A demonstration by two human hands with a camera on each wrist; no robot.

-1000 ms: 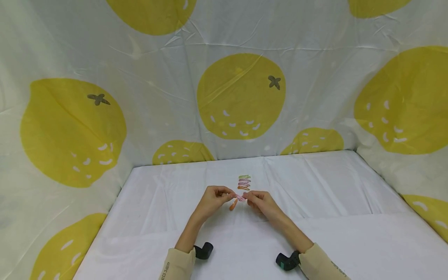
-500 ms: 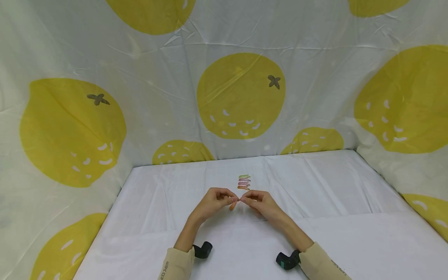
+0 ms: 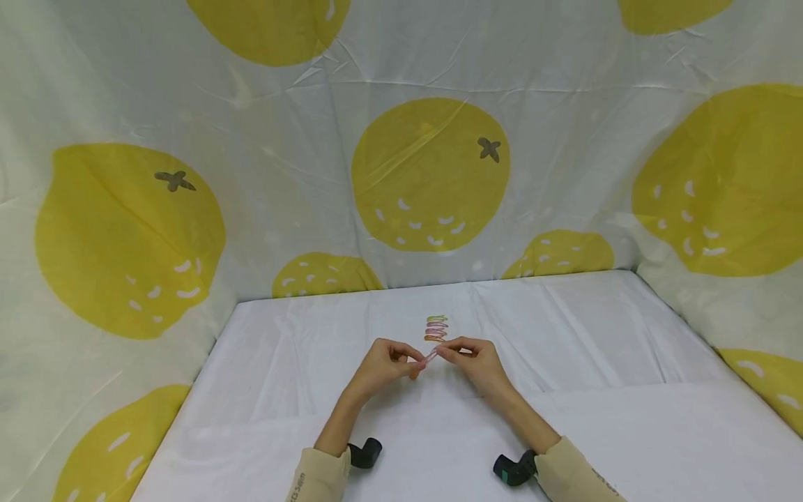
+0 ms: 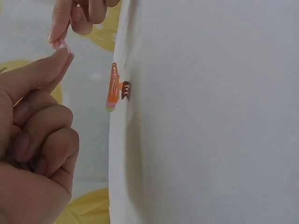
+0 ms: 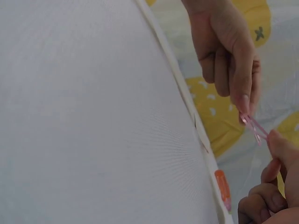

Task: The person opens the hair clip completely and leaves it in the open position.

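Between my two hands is a pink snap hair clip point(image 5: 254, 128), raised above the white tabletop. My left hand point(image 3: 380, 367) pinches one end of it between thumb and index finger. Thumb and fingertips of my right hand point(image 3: 475, 362) pinch the other end. Seen from the right wrist, the clip's narrow strips stand apart, spread like a V. An orange hair clip point(image 3: 414, 374) lies on the table just under my left fingertips, partly covered by them. Beyond the hands, several snap clips point(image 3: 436, 327) in green, pink and orange lie in a short column.
A white cloth covers the table point(image 3: 251, 446), with creases running across it. Lemon-printed fabric point(image 3: 433, 174) hangs behind and at both sides. Black wrist cameras point(image 3: 514, 469) sit by the beige sleeves point(image 3: 321, 475).
The pink clip has turned between my fingers, from broad side to edge-on, then to a slant rising toward the right. My right hand has shifted slightly right, the left slightly down.
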